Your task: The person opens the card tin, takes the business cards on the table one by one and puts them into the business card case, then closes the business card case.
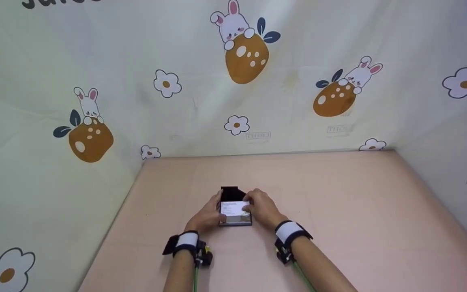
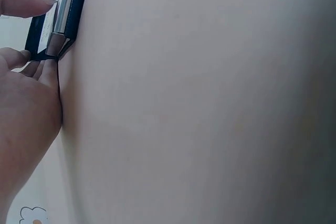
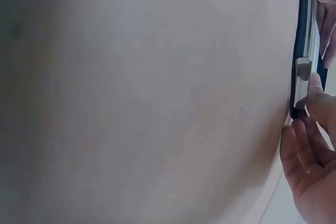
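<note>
An opened business card case with a black lid and a shiny silver metal front lies in the middle of the table, lid flap pointing away. White printed cards sit inside it. My left hand grips the case's left side, its thumb at the card edge and its other fingers along the outer side. At the right side my right hand holds the case, thumb over the cards by the metal band. The fingertips stay low against the case's edge.
A pale pink tabletop stretches around the case. Behind it and on both sides hangs a light curtain printed with rabbits, orange fruit and flowers. Each wrist wears a strapped camera with a green cable.
</note>
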{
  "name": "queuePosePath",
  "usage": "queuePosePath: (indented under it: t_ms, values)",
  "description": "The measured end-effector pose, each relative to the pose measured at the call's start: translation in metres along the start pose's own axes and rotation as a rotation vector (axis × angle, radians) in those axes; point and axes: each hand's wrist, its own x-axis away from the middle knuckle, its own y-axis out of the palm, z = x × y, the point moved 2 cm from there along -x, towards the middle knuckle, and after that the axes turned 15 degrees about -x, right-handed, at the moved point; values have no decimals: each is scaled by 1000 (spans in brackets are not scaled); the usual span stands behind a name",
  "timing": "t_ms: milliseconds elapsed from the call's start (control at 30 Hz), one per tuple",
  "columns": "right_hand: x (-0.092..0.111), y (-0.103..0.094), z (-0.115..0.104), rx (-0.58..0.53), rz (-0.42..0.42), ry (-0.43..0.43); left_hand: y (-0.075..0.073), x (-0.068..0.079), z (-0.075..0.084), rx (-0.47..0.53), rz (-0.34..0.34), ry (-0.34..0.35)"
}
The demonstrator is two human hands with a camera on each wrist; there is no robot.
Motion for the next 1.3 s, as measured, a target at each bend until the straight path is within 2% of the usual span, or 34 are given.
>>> queuePosePath:
  t_ms: [233,433,600,833,1067,1200,1300]
  values:
    - [1,0,-10,-20,-57,100,0,1,-1,66,-14,3]
    - [5,2,-14,-29,-74,127,2,3,-1,66,-20,17]
    - [9,3,-17,-6,-51,98,2,2,-1,67,-26,5]
    - [15,4,-19,81,-18,-13,1,1,2,74,-31,-2]
    - [19,5,-18,118,-21,-5,0,1,3,57,-23,16]
    - [19,3,-17,50,-27,4,0,2,4,39,-19,14]
    - [17,-4,-15,-31,30,-13,0,3,5,35,-18,5]
